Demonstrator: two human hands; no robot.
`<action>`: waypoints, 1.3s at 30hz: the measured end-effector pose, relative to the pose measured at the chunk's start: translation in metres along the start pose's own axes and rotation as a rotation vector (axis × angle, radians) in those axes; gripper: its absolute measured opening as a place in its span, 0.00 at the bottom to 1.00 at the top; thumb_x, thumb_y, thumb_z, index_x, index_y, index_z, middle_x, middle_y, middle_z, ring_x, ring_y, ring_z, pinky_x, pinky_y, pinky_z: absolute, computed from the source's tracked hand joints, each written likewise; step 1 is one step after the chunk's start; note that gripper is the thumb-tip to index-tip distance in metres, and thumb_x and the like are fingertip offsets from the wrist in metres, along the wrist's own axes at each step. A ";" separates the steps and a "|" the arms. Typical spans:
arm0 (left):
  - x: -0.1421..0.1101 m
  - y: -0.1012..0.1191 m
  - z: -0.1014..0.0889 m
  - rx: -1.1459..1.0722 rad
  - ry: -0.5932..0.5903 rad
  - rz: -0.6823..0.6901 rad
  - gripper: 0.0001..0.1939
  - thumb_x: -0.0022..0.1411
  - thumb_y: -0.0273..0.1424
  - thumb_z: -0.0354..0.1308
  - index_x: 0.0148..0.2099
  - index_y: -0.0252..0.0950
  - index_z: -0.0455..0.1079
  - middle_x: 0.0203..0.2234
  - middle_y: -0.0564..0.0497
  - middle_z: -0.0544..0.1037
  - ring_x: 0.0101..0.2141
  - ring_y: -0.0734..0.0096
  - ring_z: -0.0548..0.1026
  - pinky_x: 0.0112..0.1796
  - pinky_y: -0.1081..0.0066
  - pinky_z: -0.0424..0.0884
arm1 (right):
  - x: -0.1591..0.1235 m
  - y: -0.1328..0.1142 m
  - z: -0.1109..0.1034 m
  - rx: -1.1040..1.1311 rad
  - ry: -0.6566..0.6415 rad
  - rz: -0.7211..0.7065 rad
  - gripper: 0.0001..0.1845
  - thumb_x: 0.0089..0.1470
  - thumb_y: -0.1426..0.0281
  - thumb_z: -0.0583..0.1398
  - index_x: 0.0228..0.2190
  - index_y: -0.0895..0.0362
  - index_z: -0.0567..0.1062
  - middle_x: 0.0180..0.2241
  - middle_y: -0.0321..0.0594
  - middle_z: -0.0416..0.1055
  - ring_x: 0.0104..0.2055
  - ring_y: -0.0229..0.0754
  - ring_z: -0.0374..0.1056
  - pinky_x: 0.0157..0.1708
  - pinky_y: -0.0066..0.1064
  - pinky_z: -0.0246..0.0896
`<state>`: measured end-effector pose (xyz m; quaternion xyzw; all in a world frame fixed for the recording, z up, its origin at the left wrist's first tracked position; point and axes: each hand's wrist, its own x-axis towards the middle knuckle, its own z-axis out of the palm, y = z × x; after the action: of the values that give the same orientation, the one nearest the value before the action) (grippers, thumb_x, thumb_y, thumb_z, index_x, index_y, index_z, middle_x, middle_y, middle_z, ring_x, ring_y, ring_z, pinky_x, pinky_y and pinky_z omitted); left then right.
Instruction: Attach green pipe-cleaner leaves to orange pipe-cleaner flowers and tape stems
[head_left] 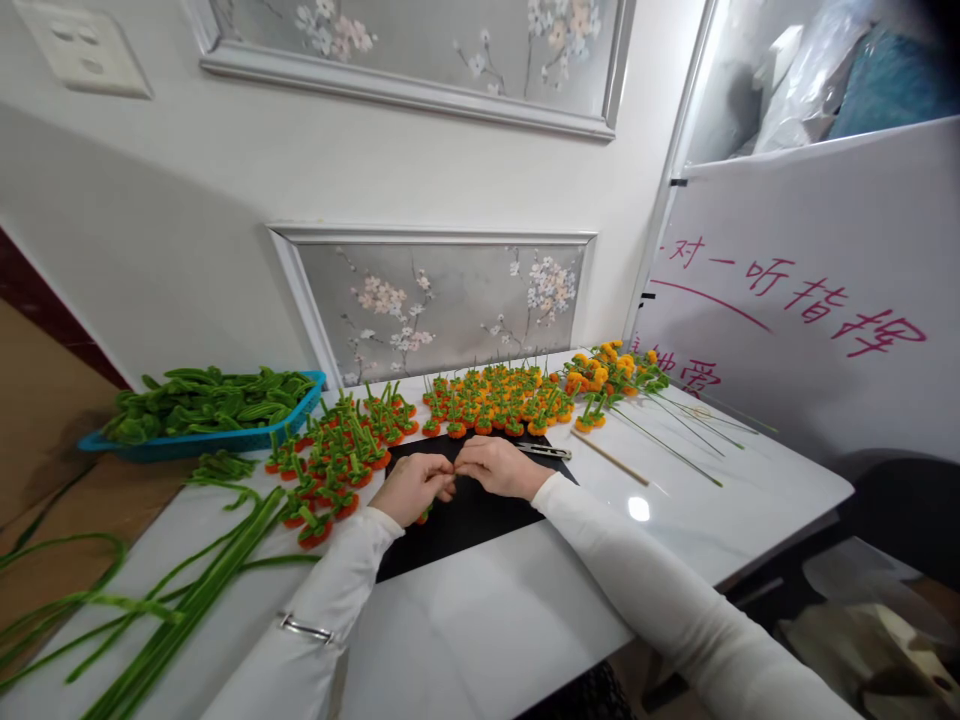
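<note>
Over the black mat [465, 535], my left hand [414, 487] and my right hand [496, 466] meet with fingers pinched together. Whatever is between the fingertips is too small and hidden to name. A bit of green and orange [424, 515] shows under my left hand. Close by my left hand stand several small orange-red pipe-cleaner flowers [330, 490] with green stems up. Behind both hands is a dense group of yellow-orange pipe-cleaner flowers [499, 395]. A metal utility knife [545, 451] lies on the mat just beyond my right wrist.
A blue tray [217, 442] of green fuzzy leaf pieces [202, 400] stands at the left. Long green pipe cleaners [202, 590] lie across the table [480, 640]. To the right are a thin wooden stick [611, 458] and finished-looking orange flowers on stems [604, 370].
</note>
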<state>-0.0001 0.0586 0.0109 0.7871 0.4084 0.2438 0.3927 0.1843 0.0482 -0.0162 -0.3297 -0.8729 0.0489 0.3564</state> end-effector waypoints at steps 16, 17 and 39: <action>-0.002 0.005 -0.008 -0.162 -0.112 -0.071 0.11 0.42 0.36 0.66 0.23 0.32 0.74 0.17 0.50 0.77 0.21 0.72 0.74 0.27 0.74 0.71 | 0.004 -0.007 -0.009 0.173 -0.093 0.024 0.06 0.54 0.74 0.56 0.29 0.58 0.74 0.30 0.38 0.70 0.34 0.35 0.64 0.37 0.24 0.57; -0.002 0.004 -0.009 -0.157 -0.101 -0.068 0.09 0.42 0.35 0.66 0.23 0.33 0.74 0.16 0.51 0.77 0.20 0.73 0.73 0.25 0.75 0.70 | 0.004 -0.007 -0.009 0.188 -0.105 0.034 0.06 0.54 0.74 0.56 0.30 0.58 0.74 0.31 0.38 0.70 0.34 0.35 0.64 0.37 0.24 0.58; -0.007 0.010 -0.009 -0.415 0.095 -0.354 0.13 0.44 0.35 0.66 0.27 0.28 0.73 0.16 0.49 0.76 0.16 0.82 0.69 0.19 0.82 0.65 | -0.035 0.030 -0.076 -0.287 -0.174 0.764 0.04 0.46 0.71 0.62 0.25 0.59 0.74 0.30 0.47 0.72 0.40 0.48 0.68 0.37 0.33 0.57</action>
<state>-0.0053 0.0528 0.0241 0.5940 0.4988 0.2862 0.5625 0.2690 0.0392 0.0102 -0.6709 -0.7125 0.0831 0.1880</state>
